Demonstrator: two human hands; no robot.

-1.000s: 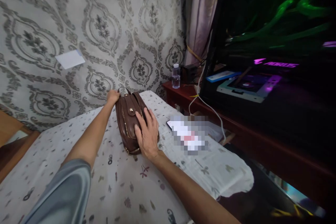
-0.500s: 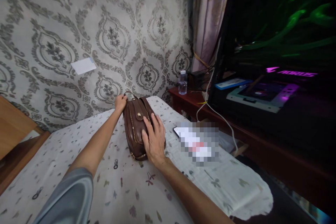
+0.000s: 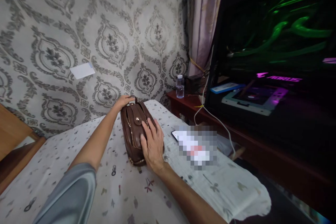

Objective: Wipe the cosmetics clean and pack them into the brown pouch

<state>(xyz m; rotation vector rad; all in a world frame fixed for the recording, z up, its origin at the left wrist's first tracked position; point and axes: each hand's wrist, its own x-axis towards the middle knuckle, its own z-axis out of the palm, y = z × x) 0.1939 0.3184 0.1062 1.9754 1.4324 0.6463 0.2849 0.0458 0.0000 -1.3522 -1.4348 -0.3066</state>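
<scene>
A brown leather handbag [image 3: 132, 133] lies on the patterned bedsheet, its zips and a round metal snap facing up. At its far end, my left hand [image 3: 125, 101] is closed on the short strap [image 3: 133, 98]; the fingertips are partly hidden there. My right hand [image 3: 154, 143] rests on the bag's right side with fingers stretched out and spread, pressing flat against the leather. To the right of the bag lies a phone [image 3: 174, 133], mostly covered by a blurred patch.
A dark red desk [image 3: 181, 103] stands to the right, carrying a clear bottle [image 3: 180, 87] and a lit computer case [image 3: 262, 52]. A white cable [image 3: 219, 120] hangs from the desk. White paper [image 3: 82, 70] is on the wall; wooden furniture [image 3: 15, 136] stands at left.
My left hand has shifted from the bag's far left corner rightward over its far end, onto the strap. The right hand stays on the bag. The view has shifted slightly.
</scene>
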